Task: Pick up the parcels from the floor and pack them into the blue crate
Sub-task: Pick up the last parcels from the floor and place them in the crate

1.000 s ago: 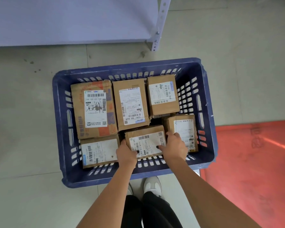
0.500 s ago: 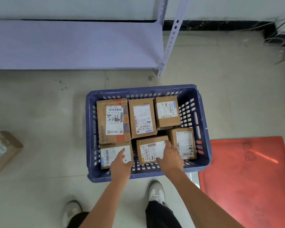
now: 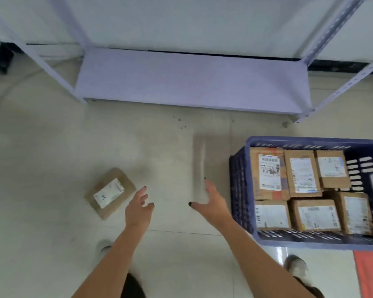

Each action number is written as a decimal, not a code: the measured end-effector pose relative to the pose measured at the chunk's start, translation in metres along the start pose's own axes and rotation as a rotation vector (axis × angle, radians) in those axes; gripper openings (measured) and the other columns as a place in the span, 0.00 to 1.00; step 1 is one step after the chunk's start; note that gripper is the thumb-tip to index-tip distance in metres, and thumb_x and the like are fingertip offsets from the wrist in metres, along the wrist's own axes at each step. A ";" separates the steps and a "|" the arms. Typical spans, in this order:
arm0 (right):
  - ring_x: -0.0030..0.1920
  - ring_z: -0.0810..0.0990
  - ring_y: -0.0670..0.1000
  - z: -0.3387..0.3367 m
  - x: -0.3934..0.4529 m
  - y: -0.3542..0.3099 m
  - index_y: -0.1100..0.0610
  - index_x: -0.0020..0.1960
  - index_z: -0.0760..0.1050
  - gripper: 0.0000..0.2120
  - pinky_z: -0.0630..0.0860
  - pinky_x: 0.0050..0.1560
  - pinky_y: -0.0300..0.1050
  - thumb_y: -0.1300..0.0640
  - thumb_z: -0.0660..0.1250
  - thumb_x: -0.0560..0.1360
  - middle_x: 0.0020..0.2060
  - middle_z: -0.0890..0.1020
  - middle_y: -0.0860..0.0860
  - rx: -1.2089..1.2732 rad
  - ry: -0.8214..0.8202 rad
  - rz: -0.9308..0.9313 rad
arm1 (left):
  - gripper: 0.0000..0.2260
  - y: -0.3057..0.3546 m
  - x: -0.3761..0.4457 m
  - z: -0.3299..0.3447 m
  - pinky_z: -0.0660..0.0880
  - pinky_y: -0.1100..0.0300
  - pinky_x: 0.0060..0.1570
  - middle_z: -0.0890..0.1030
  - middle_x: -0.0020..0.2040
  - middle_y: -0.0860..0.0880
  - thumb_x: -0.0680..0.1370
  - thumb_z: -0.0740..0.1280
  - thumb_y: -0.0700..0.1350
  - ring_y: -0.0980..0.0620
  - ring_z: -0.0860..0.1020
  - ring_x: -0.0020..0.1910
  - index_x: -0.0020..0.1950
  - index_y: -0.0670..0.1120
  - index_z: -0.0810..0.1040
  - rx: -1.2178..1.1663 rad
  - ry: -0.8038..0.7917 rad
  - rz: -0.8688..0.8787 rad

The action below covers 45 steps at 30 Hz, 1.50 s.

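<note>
Though six parcels already sit packed, the job is not finished.
Done: the crate (image 3: 239, 190) holds six boxes (image 3: 303, 174) in two rows of three, labels up, filling most of its floor.
Left: one parcel (image 3: 110, 192) lies flat on the floor (image 3: 52, 147), label up, turned at an angle, well apart from the crate on its left side.
Left hand (image 3: 138, 208): fingers spread and relaxed, holding nothing, just beside the parcel's near corner but not touching it.
Right hand (image 3: 211, 201): fingers released, holding nothing, between parcel and crate.
Room in crate: I judge only a narrow strip along the right wall is free, so the last parcel probably goes on top.
Edges: the crate wall stands above the boxes and must be cleared on the way in.
Open floor: bare tiles between parcel and crate; the shelf (image 3: 192, 82) stands behind, the red mat (image 3: 370, 274) at the right.
</note>
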State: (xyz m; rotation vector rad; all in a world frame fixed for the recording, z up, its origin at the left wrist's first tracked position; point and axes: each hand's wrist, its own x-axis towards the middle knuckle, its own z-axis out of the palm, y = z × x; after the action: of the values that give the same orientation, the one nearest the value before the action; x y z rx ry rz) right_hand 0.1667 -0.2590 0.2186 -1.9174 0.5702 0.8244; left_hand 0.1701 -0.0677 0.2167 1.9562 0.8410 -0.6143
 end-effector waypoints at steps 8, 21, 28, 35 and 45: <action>0.64 0.72 0.54 0.178 0.003 -0.116 0.47 0.74 0.58 0.37 0.70 0.64 0.49 0.57 0.72 0.70 0.69 0.68 0.55 0.344 -0.074 0.277 | 0.24 -0.063 0.085 -0.193 0.72 0.59 0.51 0.76 0.65 0.45 0.75 0.64 0.37 0.50 0.76 0.53 0.70 0.49 0.67 0.103 -0.034 -0.095; 0.68 0.68 0.53 0.326 0.143 -0.073 0.50 0.75 0.56 0.36 0.67 0.59 0.42 0.59 0.69 0.71 0.71 0.66 0.51 0.059 -0.117 0.291 | 0.30 -0.202 0.214 -0.166 0.67 0.55 0.58 0.68 0.71 0.44 0.75 0.66 0.43 0.44 0.69 0.67 0.74 0.49 0.58 0.004 -0.075 -0.344; 0.73 0.60 0.54 0.367 0.241 -0.032 0.53 0.76 0.48 0.43 0.67 0.67 0.49 0.60 0.68 0.68 0.73 0.58 0.52 -0.260 -0.074 0.183 | 0.32 -0.245 0.289 -0.124 0.72 0.52 0.58 0.70 0.69 0.44 0.74 0.67 0.40 0.43 0.71 0.64 0.74 0.49 0.56 -0.179 -0.037 -0.432; 0.66 0.68 0.56 0.355 0.232 -0.046 0.56 0.76 0.47 0.44 0.72 0.58 0.48 0.53 0.70 0.70 0.70 0.62 0.54 -0.281 -0.063 0.287 | 0.33 -0.227 0.276 -0.131 0.71 0.48 0.60 0.63 0.67 0.42 0.72 0.70 0.41 0.42 0.73 0.58 0.73 0.49 0.58 -0.226 0.003 -0.491; 0.45 0.75 0.47 0.240 0.056 -0.112 0.48 0.62 0.73 0.17 0.74 0.41 0.40 0.60 0.65 0.74 0.56 0.72 0.48 0.257 0.238 0.333 | 0.37 -0.121 0.129 -0.179 0.67 0.53 0.63 0.58 0.64 0.45 0.72 0.71 0.40 0.49 0.68 0.53 0.75 0.52 0.55 -0.197 -0.005 -0.382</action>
State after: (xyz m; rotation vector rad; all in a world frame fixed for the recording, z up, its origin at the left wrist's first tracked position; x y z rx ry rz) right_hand 0.2062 0.0032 0.1619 -1.7159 1.1093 0.6910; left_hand 0.1778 0.1739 0.1475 1.6270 1.2387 -0.7257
